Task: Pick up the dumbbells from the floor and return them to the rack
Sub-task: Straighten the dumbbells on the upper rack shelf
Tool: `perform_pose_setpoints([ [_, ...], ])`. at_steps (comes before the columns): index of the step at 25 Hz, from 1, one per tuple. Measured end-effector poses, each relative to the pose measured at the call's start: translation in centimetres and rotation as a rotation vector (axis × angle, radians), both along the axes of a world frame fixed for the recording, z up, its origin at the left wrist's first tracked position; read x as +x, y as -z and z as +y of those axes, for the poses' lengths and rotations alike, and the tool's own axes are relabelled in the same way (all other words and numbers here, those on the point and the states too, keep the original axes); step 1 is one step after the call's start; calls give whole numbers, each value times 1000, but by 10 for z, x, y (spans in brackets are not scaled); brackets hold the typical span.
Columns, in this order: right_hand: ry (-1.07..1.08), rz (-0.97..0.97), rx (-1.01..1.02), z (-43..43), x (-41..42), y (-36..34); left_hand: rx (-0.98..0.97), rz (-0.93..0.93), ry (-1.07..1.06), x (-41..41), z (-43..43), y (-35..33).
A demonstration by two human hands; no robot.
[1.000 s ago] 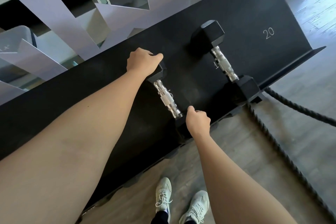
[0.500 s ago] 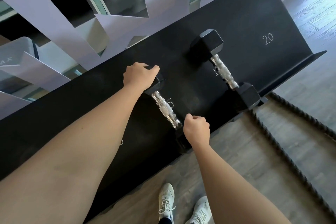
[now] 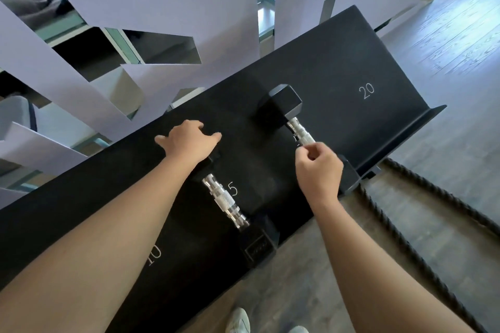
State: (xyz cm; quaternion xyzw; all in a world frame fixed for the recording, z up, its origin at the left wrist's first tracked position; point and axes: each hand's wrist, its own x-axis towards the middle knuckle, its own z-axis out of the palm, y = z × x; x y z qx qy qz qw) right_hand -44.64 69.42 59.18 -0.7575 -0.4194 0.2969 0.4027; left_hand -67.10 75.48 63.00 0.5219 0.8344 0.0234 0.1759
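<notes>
Two black hex dumbbells with chrome handles lie on the sloped black rack (image 3: 338,62). The left dumbbell (image 3: 224,201) rests by the "5" mark, its near head at the rack's front lip. My left hand (image 3: 189,140) lies over its far head with thumb and fingers spread, hiding most of that head. The right dumbbell (image 3: 280,104) lies between the "5" and "20" marks. My right hand (image 3: 319,170) has its fingers curled around the near end of that dumbbell's handle and covers part of its near head.
A thick black battle rope (image 3: 405,224) lies on the wood floor just right of the rack. White angular wall panels (image 3: 216,8) rise behind the rack. My white shoes (image 3: 239,322) stand in front of it. The rack also carries a "10" mark at the left.
My right hand left the near head of the left dumbbell and moved right onto the right dumbbell's handle. My left hand's fingers spread out over the far head.
</notes>
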Motion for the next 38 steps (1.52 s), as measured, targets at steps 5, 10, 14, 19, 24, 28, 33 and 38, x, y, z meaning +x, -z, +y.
perform_pose_setpoints([
  [5,68,-172,-148,49,65,26,364,-268,238,87,54,-30],
  [10,-5,-282,-378,49,70,65,211,-404,257,139,108,-5],
  [14,-60,-271,-414,51,78,66,39,-362,201,152,124,17],
  [19,-53,-166,-474,57,91,68,101,-254,207,159,127,22],
  [24,-34,-171,-506,55,85,68,96,-233,209,159,129,22],
  [28,-40,-192,-511,54,86,72,86,-219,197,160,127,24],
  [33,-38,-232,-541,57,85,71,88,-188,215,161,129,23],
  [38,-29,-211,-528,54,84,68,250,-158,228,160,117,32],
])
